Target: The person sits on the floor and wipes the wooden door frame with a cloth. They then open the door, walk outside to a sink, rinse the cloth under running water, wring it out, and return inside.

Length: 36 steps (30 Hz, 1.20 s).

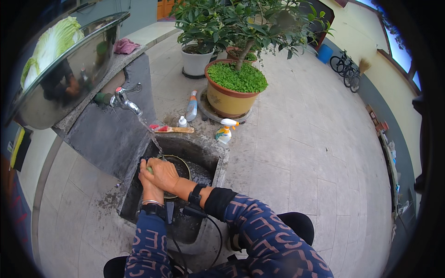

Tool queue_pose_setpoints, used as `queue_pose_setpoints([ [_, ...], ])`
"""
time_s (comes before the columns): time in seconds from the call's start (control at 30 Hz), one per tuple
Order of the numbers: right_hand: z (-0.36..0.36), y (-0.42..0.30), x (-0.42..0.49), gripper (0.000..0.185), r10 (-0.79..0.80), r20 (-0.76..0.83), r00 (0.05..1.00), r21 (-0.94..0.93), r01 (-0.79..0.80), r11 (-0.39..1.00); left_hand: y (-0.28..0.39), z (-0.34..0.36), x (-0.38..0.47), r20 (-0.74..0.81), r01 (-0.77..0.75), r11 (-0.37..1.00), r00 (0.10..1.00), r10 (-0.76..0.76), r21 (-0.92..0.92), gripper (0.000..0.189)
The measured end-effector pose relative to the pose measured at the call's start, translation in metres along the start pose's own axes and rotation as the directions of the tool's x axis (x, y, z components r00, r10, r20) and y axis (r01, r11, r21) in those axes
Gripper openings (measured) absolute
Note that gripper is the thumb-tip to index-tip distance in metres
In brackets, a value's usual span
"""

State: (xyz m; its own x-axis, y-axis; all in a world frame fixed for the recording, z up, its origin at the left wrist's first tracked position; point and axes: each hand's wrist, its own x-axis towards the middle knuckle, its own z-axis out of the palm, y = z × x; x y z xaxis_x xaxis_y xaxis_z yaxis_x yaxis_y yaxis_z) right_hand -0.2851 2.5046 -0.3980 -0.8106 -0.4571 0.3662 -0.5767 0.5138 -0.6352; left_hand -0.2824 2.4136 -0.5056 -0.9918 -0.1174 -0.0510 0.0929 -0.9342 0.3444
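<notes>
Over a rough concrete sink (222,170) my hands are pressed together. My right hand (162,173) lies across my left hand (151,187), its fingers curled. A small light-green thing (150,170) shows between them, mostly covered, so its kind is unclear. Something dark (142,159) peeks out past the fingertips; I cannot tell what it is. Water (153,137) runs from a chrome tap (129,103) and falls just beyond my fingers. Below and partly behind the hands, a round basin with a pale rim (188,169) sits inside the sink.
A scrub brush (180,130), small white bottle (182,121) and two spray bottles (192,106) (224,133) are by the sink's far edge. Beyond is a potted tree (231,99). At left, a metal bowl (78,74) holds Chinese cabbage (52,48). Cables (220,236) hang from my wrists.
</notes>
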Motion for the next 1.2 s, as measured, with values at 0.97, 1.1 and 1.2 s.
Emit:
queue_pose_setpoints([
  [0.97, 0.000, 0.003, -0.001, 0.024, -0.481, -0.152, 0.863, 0.151, 0.501, 0.852, 0.000, 0.064, -0.039, -0.368, 0.021, 0.990, 0.929, 0.032, 0.139, 0.058],
  [1.1, -0.008, 0.025, 0.015, 0.023, 0.332, -0.079, 0.940, 0.358, -0.284, 0.890, -0.016, 0.070, -0.027, -0.592, -0.007, 0.988, 0.800, 0.097, 0.153, 0.035],
  [1.2, -0.008, 0.025, 0.006, 0.025, 0.357, -0.082, 0.930, 0.352, -0.308, 0.884, -0.014, 0.064, -0.028, -0.519, -0.021, 0.980, 0.846, 0.124, 0.198, 0.046],
])
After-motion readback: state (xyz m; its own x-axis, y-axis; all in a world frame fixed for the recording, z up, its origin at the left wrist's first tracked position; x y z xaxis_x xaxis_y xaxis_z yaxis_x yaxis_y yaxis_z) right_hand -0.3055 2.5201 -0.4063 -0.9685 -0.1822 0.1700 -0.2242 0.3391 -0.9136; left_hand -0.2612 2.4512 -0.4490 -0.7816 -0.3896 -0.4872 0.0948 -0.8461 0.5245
